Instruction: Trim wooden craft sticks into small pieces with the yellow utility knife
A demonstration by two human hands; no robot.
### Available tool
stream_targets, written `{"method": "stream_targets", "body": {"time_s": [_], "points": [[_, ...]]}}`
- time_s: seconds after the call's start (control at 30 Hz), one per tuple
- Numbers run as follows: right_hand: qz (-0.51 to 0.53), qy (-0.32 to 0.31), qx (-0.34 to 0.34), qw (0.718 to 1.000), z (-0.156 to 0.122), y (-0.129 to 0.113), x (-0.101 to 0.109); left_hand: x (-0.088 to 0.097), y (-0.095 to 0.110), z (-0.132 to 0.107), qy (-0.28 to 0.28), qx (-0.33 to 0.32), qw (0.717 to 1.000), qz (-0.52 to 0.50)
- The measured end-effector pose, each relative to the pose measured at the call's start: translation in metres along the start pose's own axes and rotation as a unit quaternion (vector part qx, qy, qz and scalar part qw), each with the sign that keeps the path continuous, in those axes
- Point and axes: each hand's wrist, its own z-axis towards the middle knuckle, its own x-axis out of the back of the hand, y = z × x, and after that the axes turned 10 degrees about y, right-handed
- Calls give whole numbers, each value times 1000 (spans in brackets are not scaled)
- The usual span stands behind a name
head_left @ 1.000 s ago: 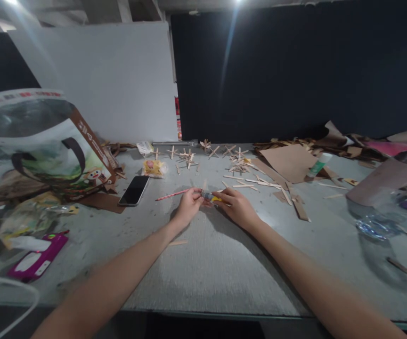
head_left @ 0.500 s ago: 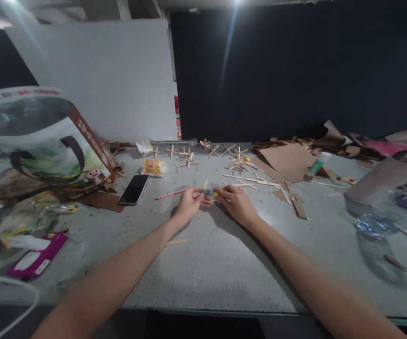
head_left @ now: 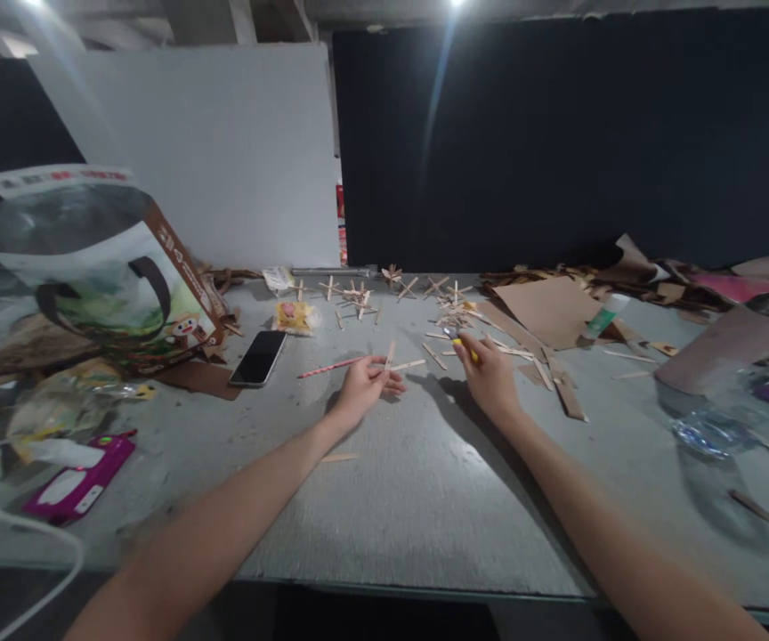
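My left hand (head_left: 360, 390) is closed, pinching two crossed wooden craft sticks (head_left: 408, 365) just above the table. One stick points up and the other sticks out to the right. My right hand (head_left: 492, 377) is wrapped round a yellow utility knife (head_left: 457, 342) with a grey metal tip pointing up and left; most of its handle is hidden by the fingers. Beyond the right hand lie loose craft sticks (head_left: 434, 356) and a small heap of stick pieces (head_left: 457, 318). A red-and-white striped pencil (head_left: 326, 369) lies left of my left hand.
Several crossed-stick pieces (head_left: 408, 288) stand along the back. Left are a phone (head_left: 259, 358), a yellow packet (head_left: 295, 317), a large printed bag (head_left: 124, 294) and a purple device (head_left: 84, 481). Right are cardboard (head_left: 548, 310), a glue stick (head_left: 604, 317) and a tumbler (head_left: 705, 352).
My right hand has moved away from the left hand, up and to the right, carrying the knife. The crossed sticks now show fully in my left hand, which stays nearly in place.
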Motion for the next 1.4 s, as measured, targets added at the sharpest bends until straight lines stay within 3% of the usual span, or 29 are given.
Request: {"method": "stream_targets", "body": {"time_s": [0.2, 0.33, 0.57, 1.1, 1.4], "points": [[65, -98, -43, 992, -20, -31, -9, 0, 4, -3, 8, -24, 1000, 6], [158, -199, -109, 961, -37, -53, -12, 0, 3, -1, 34, -77, 996, 10], [155, -255, -77, 951, -42, -69, -5, -1, 7, -4, 46, -124, 988, 79], [112, -249, -17, 962, -43, -74, -2, -4, 10, -7, 57, -118, 989, 69], [117, -253, -33, 960, -43, -74, -2, -4, 13, -9, 57, -116, 989, 76]]}}
